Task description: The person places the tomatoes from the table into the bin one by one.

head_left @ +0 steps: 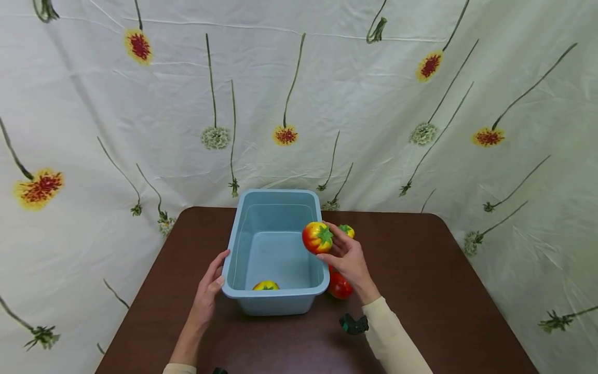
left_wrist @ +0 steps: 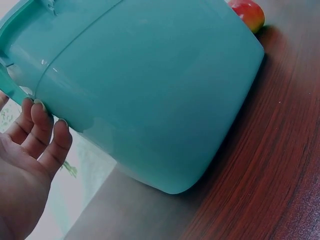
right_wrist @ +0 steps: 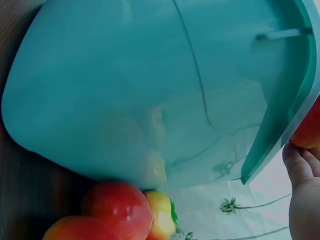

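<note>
A light blue plastic bin point(head_left: 275, 291) stands on the brown table point(head_left: 420, 291). My left hand point(head_left: 218, 272) rests with straight fingers point(left_wrist: 47, 127) against the bin's left wall under the rim. My right hand point(head_left: 333, 248) grips a red-yellow toy tomato point(head_left: 317, 237) just above the bin's right rim; its edge point(right_wrist: 310, 131) shows past the rim in the right wrist view. Another yellow-red tomato point(head_left: 266, 285) lies inside the bin at the near wall. Right of the bin on the table lie a red tomato point(head_left: 339, 286) and a yellowish one point(head_left: 347, 230).
A flowered cloth point(head_left: 299, 104) hangs as a backdrop behind and around the table. Beside the bin's base point(right_wrist: 125, 100) the right wrist view shows a cluster of three tomatoes point(right_wrist: 117, 209). The table's right half holds nothing else.
</note>
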Demonstrator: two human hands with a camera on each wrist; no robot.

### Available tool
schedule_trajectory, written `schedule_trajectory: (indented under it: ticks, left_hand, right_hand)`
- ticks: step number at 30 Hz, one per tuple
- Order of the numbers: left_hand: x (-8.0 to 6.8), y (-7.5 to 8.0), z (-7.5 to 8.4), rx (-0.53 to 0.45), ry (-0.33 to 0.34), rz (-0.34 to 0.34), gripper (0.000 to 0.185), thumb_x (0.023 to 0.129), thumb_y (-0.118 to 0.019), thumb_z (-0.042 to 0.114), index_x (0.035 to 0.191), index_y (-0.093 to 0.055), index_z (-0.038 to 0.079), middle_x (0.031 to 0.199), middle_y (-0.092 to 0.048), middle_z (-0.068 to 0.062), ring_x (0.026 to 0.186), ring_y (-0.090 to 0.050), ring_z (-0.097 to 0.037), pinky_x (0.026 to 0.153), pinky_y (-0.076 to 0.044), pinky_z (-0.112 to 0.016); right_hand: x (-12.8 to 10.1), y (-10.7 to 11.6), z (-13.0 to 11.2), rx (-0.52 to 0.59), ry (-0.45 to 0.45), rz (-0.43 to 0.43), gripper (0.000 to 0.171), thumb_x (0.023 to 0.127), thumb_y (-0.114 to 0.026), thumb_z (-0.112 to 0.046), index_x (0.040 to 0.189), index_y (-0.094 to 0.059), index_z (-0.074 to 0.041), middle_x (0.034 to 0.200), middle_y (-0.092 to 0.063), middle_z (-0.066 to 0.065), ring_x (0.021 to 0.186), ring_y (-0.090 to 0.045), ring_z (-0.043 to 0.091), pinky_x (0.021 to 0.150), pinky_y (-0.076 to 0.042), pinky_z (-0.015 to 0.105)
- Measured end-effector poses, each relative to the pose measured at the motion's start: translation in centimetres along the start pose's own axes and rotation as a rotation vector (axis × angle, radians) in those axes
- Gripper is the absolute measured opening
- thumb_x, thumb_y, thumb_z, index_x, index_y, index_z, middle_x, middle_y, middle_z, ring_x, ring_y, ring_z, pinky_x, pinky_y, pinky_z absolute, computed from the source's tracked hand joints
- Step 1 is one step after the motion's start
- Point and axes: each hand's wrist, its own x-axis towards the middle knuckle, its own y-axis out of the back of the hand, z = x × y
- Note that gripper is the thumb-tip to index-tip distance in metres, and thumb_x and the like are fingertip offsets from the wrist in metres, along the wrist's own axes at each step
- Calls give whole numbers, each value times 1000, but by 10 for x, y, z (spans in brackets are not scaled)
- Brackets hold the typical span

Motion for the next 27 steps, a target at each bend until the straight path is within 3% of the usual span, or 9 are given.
schedule_trajectory:
  ticks: [5, 9, 16, 22, 27]
  left_hand:
    - [0, 0, -1, -1, 3, 0, 53, 98, -36, 23, 151, -33, 19, 144, -46, -19, 120, -57, -21, 90, -48, -24]
    - [1, 1, 0, -5, 0, 3, 53, 98, -36, 22, 151, -33, 19, 146, -45, -18, 121, -57, -19, 90, -47, -23]
    - [0, 1, 0, -13, -6, 5, 53, 98, -35, 22, 151, -32, 17, 146, -45, -19, 121, -57, -19, 90, -47, -23]
    - [1, 2, -1, -14, -7, -3, 53, 99, -35, 21, 151, -32, 17, 145, -45, -21, 120, -58, -20, 90, -47, -23]
    - [1, 2, 0, -17, -16, -9, 53, 99, -35, 22, 151, -32, 17, 145, -45, -22, 120, -57, -20, 90, -47, -23]
  right_hand:
    - [-2, 1, 2, 49, 36, -35, 69, 83, -73, -1, 145, -43, -7, 149, -43, 21, 137, -46, 34, 104, -40, 44]
    - [-3, 2, 4, 75, 47, -43, 69, 83, -71, 2, 146, -42, -6, 150, -40, 25, 138, -43, 36, 102, -42, 37]
    - [-7, 4, 10, 62, 18, 13, 62, 87, -67, 0, 144, -44, -4, 149, -42, 24, 136, -44, 39, 102, -39, 45]
    - [-13, 12, 22, 46, -11, 88, 51, 94, -61, -10, 143, -46, -3, 147, -48, 17, 135, -44, 41, 99, -44, 22]
    - [-17, 18, 33, 45, -59, 131, 50, 93, -63, -9, 140, -49, -2, 143, -52, 17, 134, -47, 38, 97, -46, 21]
